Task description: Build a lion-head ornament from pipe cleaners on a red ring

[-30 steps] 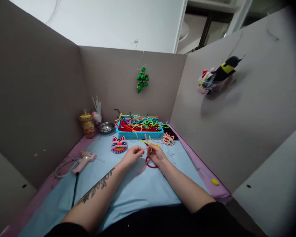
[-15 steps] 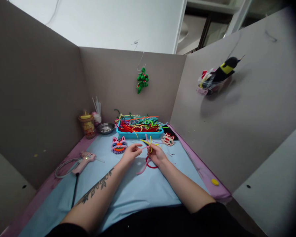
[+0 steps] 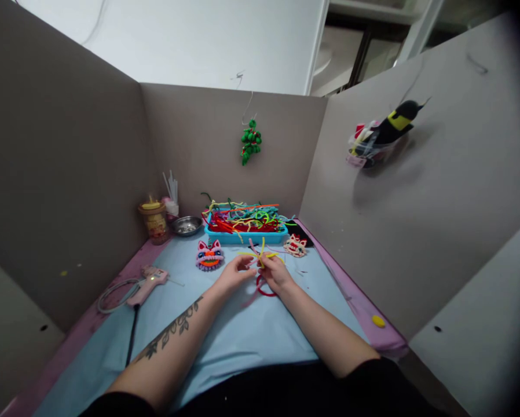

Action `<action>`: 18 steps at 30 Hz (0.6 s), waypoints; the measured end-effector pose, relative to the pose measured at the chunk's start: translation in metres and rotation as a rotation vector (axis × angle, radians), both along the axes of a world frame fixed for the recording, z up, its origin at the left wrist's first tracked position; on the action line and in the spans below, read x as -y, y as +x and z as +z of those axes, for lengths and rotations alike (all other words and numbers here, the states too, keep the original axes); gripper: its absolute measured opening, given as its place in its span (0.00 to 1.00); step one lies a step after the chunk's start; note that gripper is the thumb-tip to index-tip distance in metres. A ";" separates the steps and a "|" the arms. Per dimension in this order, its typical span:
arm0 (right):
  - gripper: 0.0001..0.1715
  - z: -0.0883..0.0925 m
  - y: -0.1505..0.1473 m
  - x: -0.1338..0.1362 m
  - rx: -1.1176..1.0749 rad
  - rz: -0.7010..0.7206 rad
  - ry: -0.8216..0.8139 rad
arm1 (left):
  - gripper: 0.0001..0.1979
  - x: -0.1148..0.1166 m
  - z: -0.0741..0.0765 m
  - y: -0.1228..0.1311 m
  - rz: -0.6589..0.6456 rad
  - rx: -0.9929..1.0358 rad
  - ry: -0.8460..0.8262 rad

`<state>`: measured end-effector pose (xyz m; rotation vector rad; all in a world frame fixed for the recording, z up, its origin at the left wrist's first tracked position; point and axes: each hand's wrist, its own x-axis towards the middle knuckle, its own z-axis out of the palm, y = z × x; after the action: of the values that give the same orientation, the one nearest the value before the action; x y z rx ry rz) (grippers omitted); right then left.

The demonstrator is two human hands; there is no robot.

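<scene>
Two bare hands, both mine, were close together over the blue cloth (image 3: 242, 333), in front of the tray (image 3: 246, 238). My right hand (image 3: 275, 273) was pinched firmly on the yellow stems (image 3: 263, 244), which fanned out from its fingertips, one upright and others spread sideways. A pink stem (image 3: 253, 246) leaned up and left beside them. My left hand (image 3: 235, 274) was just beside the right, thumb and fingers curled toward the stems; I could not tell whether they had closed on one. Below my hands lay a red ring (image 3: 266, 294), partly hidden by my right hand, with a blurred pink length near it.

The tray was heaped with loose stems (image 3: 236, 222) in many colours. A purple mask (image 3: 209, 256) lay before its left end, and a pale mask (image 3: 295, 245) by its right end. Farther left stood a metal bowl (image 3: 187, 226), then a jar (image 3: 154, 225) with a yellow top. The pink glue gun (image 3: 147, 286) lay nearer me on the left, a small light showing on it. On the far right was a yellow disc (image 3: 378, 321). A green ornament (image 3: 251, 142) hung against the back wall.
</scene>
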<state>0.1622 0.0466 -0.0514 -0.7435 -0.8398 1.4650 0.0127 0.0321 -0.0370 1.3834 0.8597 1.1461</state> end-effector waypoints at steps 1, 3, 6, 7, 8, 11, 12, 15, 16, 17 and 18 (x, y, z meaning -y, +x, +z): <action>0.16 -0.001 -0.001 0.001 0.055 0.008 0.032 | 0.22 0.001 0.003 0.000 0.010 0.003 0.027; 0.15 -0.002 -0.003 0.003 0.164 0.039 0.117 | 0.17 0.003 0.008 0.000 0.029 0.015 0.053; 0.14 -0.004 -0.006 0.005 0.269 0.071 0.238 | 0.14 0.005 0.015 -0.001 0.036 0.048 0.048; 0.14 -0.004 -0.006 0.005 0.288 0.073 0.263 | 0.14 0.006 0.017 -0.001 0.039 0.053 0.042; 0.14 -0.004 -0.006 0.005 0.301 0.072 0.279 | 0.14 0.006 0.018 -0.001 0.045 0.055 0.036; 0.15 -0.003 -0.005 0.004 0.312 0.053 0.289 | 0.14 0.006 0.019 -0.003 0.082 0.031 0.029; 0.14 -0.001 -0.005 0.004 0.312 0.041 0.286 | 0.14 0.005 0.019 -0.003 0.097 0.015 0.027; 0.10 0.005 -0.003 0.007 0.343 0.013 0.260 | 0.13 0.003 0.017 -0.005 0.117 -0.038 0.039; 0.09 0.007 -0.002 0.008 0.362 0.005 0.250 | 0.14 0.002 0.016 -0.006 0.120 -0.055 0.046; 0.08 0.009 -0.002 0.009 0.380 0.000 0.241 | 0.14 0.001 0.014 -0.006 0.128 -0.067 0.052; 0.07 0.011 -0.002 0.010 0.396 -0.004 0.235 | 0.15 0.000 0.013 -0.006 0.138 -0.075 0.057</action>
<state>0.1606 0.0364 -0.0399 -0.8673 -1.2868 1.2037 0.0063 0.0323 -0.0241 1.4397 0.9956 1.2384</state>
